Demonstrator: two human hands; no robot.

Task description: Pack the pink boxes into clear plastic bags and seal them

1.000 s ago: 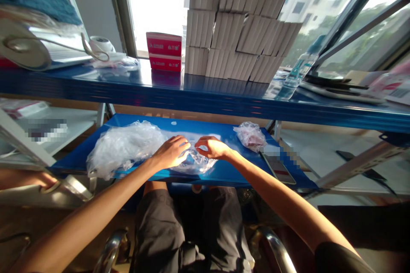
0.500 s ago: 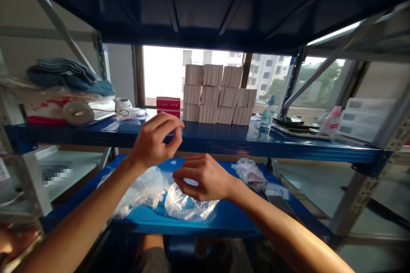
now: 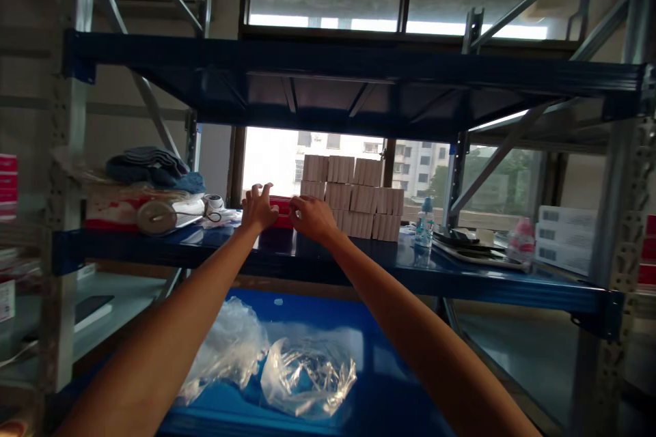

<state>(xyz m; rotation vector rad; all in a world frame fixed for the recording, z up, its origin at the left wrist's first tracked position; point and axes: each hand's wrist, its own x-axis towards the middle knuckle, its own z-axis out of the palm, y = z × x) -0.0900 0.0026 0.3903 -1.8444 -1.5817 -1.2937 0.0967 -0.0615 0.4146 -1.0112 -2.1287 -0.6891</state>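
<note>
A red box (image 3: pixel 281 210) sits on the middle blue shelf, partly hidden between my hands. My left hand (image 3: pixel 257 208) is at its left side, open, fingers apart and pointing upward. On the box's right side is my right hand (image 3: pixel 311 216), its fingers loosely bent and a small gap showing by the thumb. Whether either hand touches the box I cannot tell. Right beside my right hand rises a stack of pale grey-white blocks or small boxes (image 3: pixel 338 196) in several rows.
Clear plastic bags (image 3: pixel 307 382) lie on the lower blue surface (image 3: pixel 400 382). Folded blue cloth (image 3: pixel 148 167) and a roll (image 3: pixel 156 217) are at left on the shelf (image 3: pixel 338 263). A bottle (image 3: pixel 424 224), a tray (image 3: pixel 476 259) and white boxes (image 3: pixel 564 239) stand at right.
Both hands have moved forward from above the plastic bags to the red box on the shelf. My left fingers have spread out. The view has tilted up and back.
</note>
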